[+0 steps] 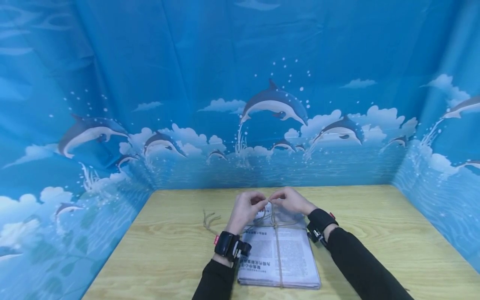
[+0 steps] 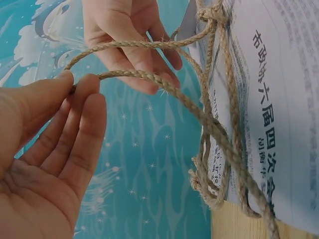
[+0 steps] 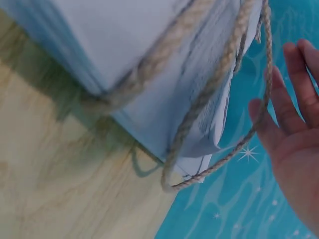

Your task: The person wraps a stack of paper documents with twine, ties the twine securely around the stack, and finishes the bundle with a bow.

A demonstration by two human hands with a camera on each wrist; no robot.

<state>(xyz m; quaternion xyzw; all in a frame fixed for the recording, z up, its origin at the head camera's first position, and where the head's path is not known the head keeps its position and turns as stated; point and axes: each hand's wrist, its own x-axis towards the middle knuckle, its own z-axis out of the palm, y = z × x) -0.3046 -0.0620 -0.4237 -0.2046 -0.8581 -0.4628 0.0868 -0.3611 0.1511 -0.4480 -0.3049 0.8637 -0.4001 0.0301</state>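
Note:
A stack of folded newspapers point(image 1: 296, 254) lies on the table, bound crosswise with brown twine point(image 1: 278, 258). My left hand point(image 1: 244, 210) is over the far end of the stack. In the left wrist view its thumb and forefinger pinch a loop of the twine point(image 2: 184, 102), raised off the papers near a knot point(image 2: 213, 14). My right hand point(image 1: 292, 201) is just beside the left one. In the right wrist view its fairly straight fingers point(image 3: 286, 102) are spread, with the twine running across the thumb and forefinger tips, apparently touching them.
A frayed loose end of twine point(image 1: 210, 221) trails onto the wooden table point(image 1: 168, 250), left of the stack. Behind and at both sides hangs a blue curtain point(image 1: 210, 54) printed with dolphins. Each wrist carries a black strap with a small camera point(image 1: 243, 248).

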